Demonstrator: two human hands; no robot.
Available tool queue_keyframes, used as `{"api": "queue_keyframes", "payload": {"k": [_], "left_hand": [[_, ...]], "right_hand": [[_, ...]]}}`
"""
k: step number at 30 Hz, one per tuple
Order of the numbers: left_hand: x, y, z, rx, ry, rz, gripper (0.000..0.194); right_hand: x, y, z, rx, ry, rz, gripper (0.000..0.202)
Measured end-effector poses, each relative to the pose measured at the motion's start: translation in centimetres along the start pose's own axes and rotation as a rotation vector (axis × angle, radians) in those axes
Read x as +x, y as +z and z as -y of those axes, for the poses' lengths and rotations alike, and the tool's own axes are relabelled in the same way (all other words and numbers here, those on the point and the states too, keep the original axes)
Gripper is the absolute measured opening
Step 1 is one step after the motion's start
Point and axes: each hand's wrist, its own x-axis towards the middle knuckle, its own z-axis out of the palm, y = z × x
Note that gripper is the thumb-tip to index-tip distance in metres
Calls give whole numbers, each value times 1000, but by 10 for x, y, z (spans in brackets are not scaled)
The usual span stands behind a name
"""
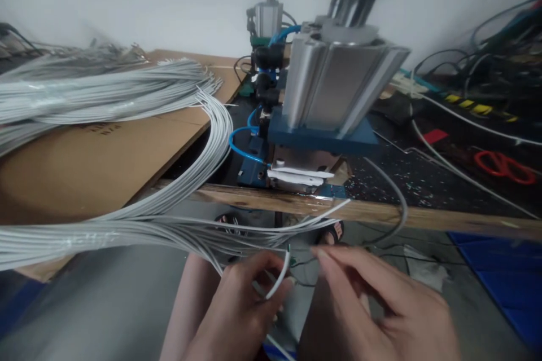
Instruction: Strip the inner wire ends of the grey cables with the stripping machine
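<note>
My left hand (243,304) is low in the middle, fingers curled around a white cable end (277,282) that bends up between thumb and fingers. My right hand (381,299) sits beside it, thumb and forefinger pinched together near the cable's thin coloured inner wires (296,262); whether it grips them is unclear. A thick bundle of grey-white cables (127,231) runs from the left across my lap toward my hands. Above the hands stands a pneumatic press (334,90) with a silver cylinder on a blue base, at the bench's front edge.
A wooden bench edge (423,217) crosses the view. Cardboard (84,163) carries more cable bundles (84,96) on the left. Red-handled scissors (503,166) and tangled dark cables (499,51) lie at the right. Blue crates (508,276) stand low right. Sandalled feet (334,231) show under the bench.
</note>
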Motion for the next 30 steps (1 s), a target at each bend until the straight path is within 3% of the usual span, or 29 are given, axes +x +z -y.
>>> {"api": "queue_keyframes", "payload": {"k": [3,6,9,11,13,17,22,26,30], "left_hand": [[-1,0,4,-42,11,-19,22],[0,-3,5,-88,36,-20,25],[0,-7,0,-103,72,33,25],[-1,-9,-5,-102,95,88,27],[-3,-10,-7,-102,120,132,33],[-2,-10,-2,-105,142,138,45],[-5,-9,0,-41,137,158,47],[-15,-9,-8,-19,72,155,43],[-18,-8,-17,-218,39,258,37]], "right_hand": [[17,20,-1,-118,-128,138,41],[16,43,-20,-202,-71,266,50],[5,51,-33,-152,-20,322,49],[0,45,-33,-102,5,296,47],[0,32,-25,8,47,183,42],[12,11,-1,434,139,-6,19],[26,3,17,674,328,63,8],[34,-9,16,631,353,275,17],[44,-32,4,544,283,599,26]]}}
